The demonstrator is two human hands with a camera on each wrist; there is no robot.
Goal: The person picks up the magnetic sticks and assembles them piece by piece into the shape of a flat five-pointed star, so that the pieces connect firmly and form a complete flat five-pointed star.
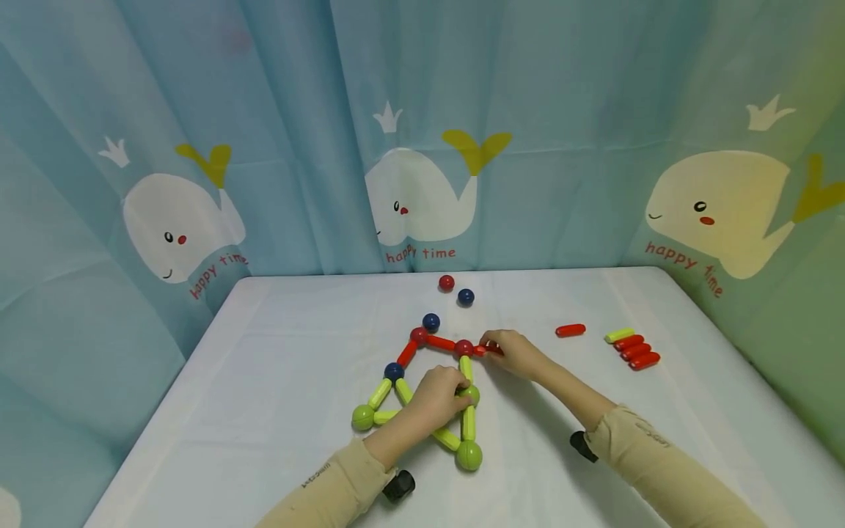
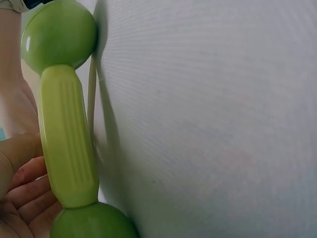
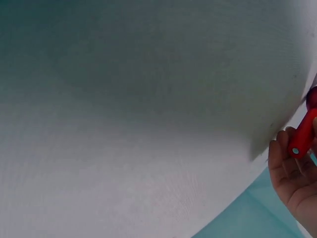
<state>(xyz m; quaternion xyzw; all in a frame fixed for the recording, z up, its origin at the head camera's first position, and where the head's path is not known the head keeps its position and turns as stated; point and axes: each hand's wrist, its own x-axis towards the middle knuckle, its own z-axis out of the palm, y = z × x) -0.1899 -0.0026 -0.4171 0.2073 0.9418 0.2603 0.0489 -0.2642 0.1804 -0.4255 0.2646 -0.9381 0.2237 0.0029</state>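
Balls: nine showing, three red, three blue, three green.
Red rods: seven; three in or at the frame, four loose to the right.
Yellow-green rods: seven stretches visible, six in the frame, one loose; left hand covers part of the frame, so true count cannot be told.
Loose row: one yellow-green rod (image 1: 619, 335) beside three red rods (image 1: 636, 352); single red rod (image 1: 571, 330) lies apart, nearer the right hand.
Far balls: one red ball (image 1: 446, 283), one blue ball (image 1: 466, 297), near each other on the white table (image 1: 264, 352), beyond the frame.
Left hand (image 1: 430, 400): fingers drawn in on the middle green ball (image 1: 472, 397) of the frame's right side; ball sits at the fingertips, a yellow-green rod on either side of it.
Right hand (image 1: 517, 355): thumb and fingers pinch the held red rod (image 3: 303, 135); near end runs to the corner red ball (image 1: 464, 348), other end lies among the fingers.
Backdrop: blue curtain (image 1: 290, 183), three whales.
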